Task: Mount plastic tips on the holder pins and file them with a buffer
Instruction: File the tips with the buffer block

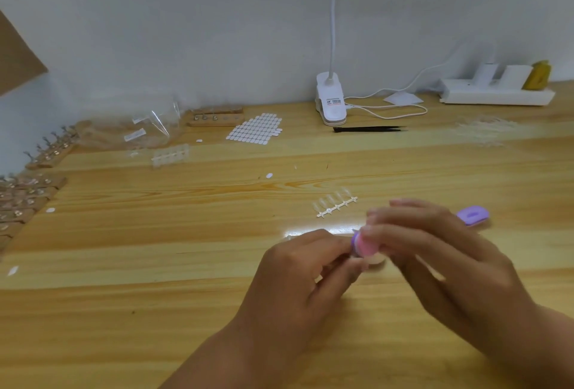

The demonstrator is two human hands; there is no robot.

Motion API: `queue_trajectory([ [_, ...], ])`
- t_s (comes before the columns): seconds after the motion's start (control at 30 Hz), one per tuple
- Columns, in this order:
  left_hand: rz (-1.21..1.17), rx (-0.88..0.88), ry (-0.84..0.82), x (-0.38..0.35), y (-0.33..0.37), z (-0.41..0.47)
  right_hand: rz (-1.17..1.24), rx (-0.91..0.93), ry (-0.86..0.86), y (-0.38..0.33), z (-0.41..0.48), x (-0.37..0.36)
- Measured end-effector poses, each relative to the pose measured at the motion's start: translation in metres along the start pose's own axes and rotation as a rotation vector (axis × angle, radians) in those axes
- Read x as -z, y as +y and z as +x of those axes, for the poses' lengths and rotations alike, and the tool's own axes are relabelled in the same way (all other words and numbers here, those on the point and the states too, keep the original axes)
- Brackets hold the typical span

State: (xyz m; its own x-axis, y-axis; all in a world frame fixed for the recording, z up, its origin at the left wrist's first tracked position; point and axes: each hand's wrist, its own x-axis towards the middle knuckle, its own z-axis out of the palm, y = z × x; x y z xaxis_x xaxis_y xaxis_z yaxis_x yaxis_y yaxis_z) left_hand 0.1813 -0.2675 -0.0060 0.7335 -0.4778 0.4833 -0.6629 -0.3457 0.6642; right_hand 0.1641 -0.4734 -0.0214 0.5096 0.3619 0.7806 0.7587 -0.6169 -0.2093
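My right hand (435, 252) grips a small pink and purple buffer block (363, 244) between thumb and fingers. The block's face lies against something small that my left hand (304, 270) pinches at its fingertips; that item is mostly hidden, with a pale wooden piece (375, 262) showing just below. Both hands meet low over the wooden table (186, 249). A strip of clear plastic tips (337, 203) lies on the table just beyond my hands.
Wooden holder blocks with metal pins (46, 152) line the left edge, another (214, 116) stands at the back. A sheet of white adhesive tabs (254, 127), black tweezers (369, 129), a clip lamp (330, 99), a purple object (473, 216) and a pile of clear tips (484, 132) lie around.
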Motion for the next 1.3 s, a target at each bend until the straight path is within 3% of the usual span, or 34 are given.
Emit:
queue_trajectory([
  [0.33,-0.006,0.004,-0.007,-0.001,0.000,-0.001,-0.013,-0.056,0.040,-0.003,0.003,0.003],
  [0.47,0.014,-0.007,0.005,-0.001,-0.001,-0.002,-0.030,0.058,-0.031,-0.009,-0.002,-0.004],
  [0.6,0.023,0.001,-0.014,-0.001,0.000,-0.002,-0.050,-0.057,0.046,0.000,0.002,0.003],
  [0.73,0.033,-0.019,0.004,-0.003,-0.001,-0.002,-0.025,0.046,-0.024,-0.008,-0.002,-0.003],
  [0.87,0.009,0.005,0.012,-0.002,0.001,-0.001,-0.041,-0.049,0.052,-0.003,0.002,0.003],
  [1.0,0.020,-0.014,0.019,-0.002,0.000,-0.001,-0.022,0.024,-0.008,-0.010,-0.004,-0.006],
  [1.13,0.010,0.007,0.014,-0.002,0.000,-0.001,-0.030,-0.053,0.056,-0.004,0.001,0.001],
  [1.3,0.010,-0.016,0.025,-0.003,0.000,-0.002,-0.066,0.038,0.018,-0.008,0.001,-0.001],
])
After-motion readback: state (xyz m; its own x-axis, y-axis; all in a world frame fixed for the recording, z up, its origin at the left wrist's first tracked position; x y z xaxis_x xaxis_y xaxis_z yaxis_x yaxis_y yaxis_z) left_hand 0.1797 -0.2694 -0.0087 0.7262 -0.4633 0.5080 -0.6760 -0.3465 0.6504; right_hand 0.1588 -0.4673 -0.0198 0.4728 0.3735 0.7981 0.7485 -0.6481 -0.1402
